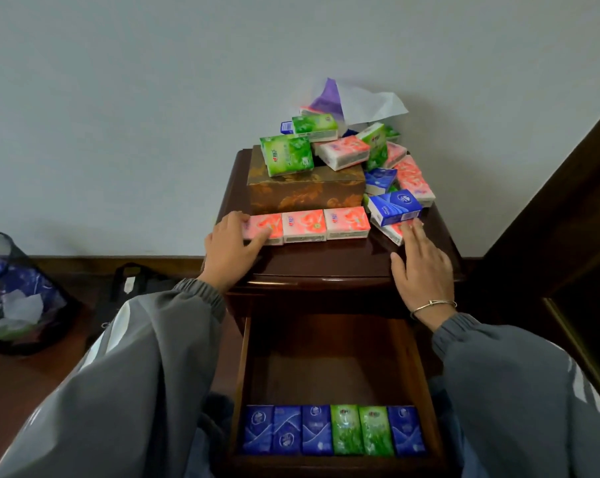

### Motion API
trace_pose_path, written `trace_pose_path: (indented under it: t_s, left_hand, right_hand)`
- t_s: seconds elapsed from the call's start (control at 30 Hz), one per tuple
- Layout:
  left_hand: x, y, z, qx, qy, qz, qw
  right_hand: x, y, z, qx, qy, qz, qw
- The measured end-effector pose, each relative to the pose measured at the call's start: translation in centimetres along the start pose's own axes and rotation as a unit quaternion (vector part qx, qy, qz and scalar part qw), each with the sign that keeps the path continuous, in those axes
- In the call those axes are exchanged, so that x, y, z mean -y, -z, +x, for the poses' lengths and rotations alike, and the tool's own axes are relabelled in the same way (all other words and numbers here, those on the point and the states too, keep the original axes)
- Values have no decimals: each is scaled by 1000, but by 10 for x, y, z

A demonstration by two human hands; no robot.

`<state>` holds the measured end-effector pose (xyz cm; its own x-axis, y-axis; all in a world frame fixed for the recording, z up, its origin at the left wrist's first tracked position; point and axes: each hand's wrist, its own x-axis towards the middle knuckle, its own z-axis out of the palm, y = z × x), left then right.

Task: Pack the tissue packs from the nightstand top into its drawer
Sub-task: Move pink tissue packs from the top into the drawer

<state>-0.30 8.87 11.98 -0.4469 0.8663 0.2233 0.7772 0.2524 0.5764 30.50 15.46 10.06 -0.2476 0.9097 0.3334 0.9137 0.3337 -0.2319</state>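
Three pink tissue packs (305, 225) lie end to end at mid-frame on the nightstand top (326, 262), before a patterned box (305, 191). Light, soft and slick-wrapped, they should lift best squeezed from both ends. My left hand (234, 248) curls round the row's left end; my right hand (424, 267), fingers straight, touches a loose pack (395, 232). Below, the open drawer (326, 367) holds six.

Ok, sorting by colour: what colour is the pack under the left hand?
The pack is pink; head view.
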Motion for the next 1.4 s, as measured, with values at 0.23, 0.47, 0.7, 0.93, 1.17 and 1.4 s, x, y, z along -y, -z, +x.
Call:
trace_pose_path:
  t_s: [0.23, 0.47, 0.7, 0.93, 1.17, 1.4]
  left_hand:
    - [13, 17, -7, 88, -37, -75, 993]
    - [15, 32, -25, 107, -54, -92, 989]
    - [13, 49, -50, 124, -35, -216, 968]
    - [4, 45, -62, 167, 113, -384, 901]
    - [-12, 52, -67, 318, 225, -722, 572]
    - [-32, 30, -57, 250, 235, -546, 764]
  right_hand:
    - [40, 12, -10, -104, 144, 87, 980]
    - [132, 14, 45, 92, 226, -9, 970]
    - [157, 8, 74, 195, 219, -151, 944]
    - [158, 38, 40, 170, 183, 260, 933]
    - [144, 50, 13, 210, 253, 194, 924]
    - [117, 55, 5, 158, 194, 308, 918]
